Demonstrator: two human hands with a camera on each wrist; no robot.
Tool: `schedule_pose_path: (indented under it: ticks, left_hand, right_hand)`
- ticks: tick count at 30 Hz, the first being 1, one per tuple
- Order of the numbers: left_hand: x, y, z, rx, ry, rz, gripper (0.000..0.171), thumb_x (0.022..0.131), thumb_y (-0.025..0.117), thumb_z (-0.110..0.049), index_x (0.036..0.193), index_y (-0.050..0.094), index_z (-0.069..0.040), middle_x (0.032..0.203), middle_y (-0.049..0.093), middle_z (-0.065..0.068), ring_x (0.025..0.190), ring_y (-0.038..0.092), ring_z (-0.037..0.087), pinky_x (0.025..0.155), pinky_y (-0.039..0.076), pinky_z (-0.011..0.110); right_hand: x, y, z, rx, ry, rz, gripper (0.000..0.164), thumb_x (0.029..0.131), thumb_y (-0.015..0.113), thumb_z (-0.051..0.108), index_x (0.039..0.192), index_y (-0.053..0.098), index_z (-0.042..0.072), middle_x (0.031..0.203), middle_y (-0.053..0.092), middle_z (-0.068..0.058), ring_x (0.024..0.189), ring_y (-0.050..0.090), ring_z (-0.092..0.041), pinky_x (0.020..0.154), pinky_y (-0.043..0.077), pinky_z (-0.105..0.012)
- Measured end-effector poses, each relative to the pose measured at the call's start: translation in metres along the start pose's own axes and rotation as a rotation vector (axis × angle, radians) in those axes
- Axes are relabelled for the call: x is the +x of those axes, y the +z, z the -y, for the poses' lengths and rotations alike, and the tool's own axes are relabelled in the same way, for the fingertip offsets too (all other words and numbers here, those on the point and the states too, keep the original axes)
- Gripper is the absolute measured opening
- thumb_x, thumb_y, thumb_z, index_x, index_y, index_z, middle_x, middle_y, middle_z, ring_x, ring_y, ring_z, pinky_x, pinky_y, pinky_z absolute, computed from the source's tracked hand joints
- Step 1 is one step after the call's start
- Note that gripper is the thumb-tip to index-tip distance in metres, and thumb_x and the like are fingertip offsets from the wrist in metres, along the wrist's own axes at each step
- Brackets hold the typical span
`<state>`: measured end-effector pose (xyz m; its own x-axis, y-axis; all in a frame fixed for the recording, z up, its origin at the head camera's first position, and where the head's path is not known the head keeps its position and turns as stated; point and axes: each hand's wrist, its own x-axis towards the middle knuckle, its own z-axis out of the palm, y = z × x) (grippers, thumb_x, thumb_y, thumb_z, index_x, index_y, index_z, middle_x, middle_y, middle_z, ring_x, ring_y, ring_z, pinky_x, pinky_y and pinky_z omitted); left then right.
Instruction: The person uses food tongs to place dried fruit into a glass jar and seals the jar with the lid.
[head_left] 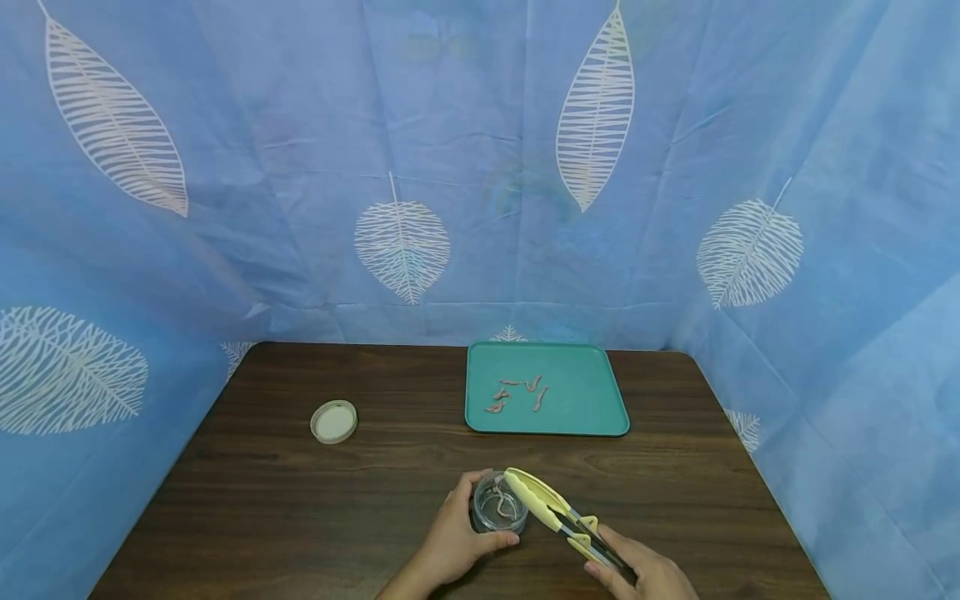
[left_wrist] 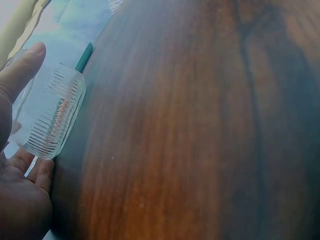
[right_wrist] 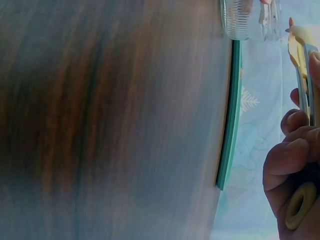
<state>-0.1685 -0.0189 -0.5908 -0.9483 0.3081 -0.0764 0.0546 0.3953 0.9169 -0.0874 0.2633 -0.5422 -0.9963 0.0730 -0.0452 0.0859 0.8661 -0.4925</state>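
My left hand (head_left: 456,537) grips a clear jar (head_left: 491,524) near the front of the table, thumb on one side and fingers on the other. Inside the jar lies a thin pinkish strip (head_left: 506,503). The left wrist view shows the jar's ribbed wall (left_wrist: 55,110) between thumb and fingers. My right hand (head_left: 647,570) holds tongs (head_left: 543,503) with yellow heads and dark handles. Their tips are at the jar's right rim. A small pinkish bit shows by the tong tips in the right wrist view; whether they pinch it, I cannot tell.
Behind the jar, a teal tray (head_left: 585,400) bears several pinkish strips (head_left: 540,398). A round whitish lid (head_left: 333,422) lies on the brown wooden table (head_left: 285,500) at the left. Blue cloth with white leaf prints (head_left: 480,167) hangs around the back and sides.
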Motion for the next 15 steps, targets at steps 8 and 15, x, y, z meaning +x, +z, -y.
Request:
schedule_pose_path:
  ticks: [8,15]
  left_hand:
    - [-0.0009,-0.0002,-0.0017,-0.017,0.0,0.004,0.097,0.081,0.098,-0.037,0.159,0.045,-0.017,0.145,0.064,0.009,0.133,0.057,0.031,0.108,0.046,0.058]
    - [-0.0013,0.0003,0.0001,0.007,0.014,0.004,0.097,0.081,0.097,-0.039,0.159,0.044,-0.017,0.143,0.065,0.008,0.131,0.058,0.03,0.107,0.048,0.057]
  right_hand:
    - [-0.0021,0.0014,-0.0021,0.027,-0.001,-0.025,0.064,0.084,0.092,0.047,0.139,0.076,0.019,0.116,0.082,-0.002,0.084,0.076,-0.01,0.07,0.058,-0.027]
    - [0.0019,0.0008,-0.0011,0.079,0.092,0.041,0.087,0.086,0.089,0.053,0.155,0.06,0.008,0.11,0.075,-0.003,0.073,0.065,-0.007,0.063,0.05,-0.025]
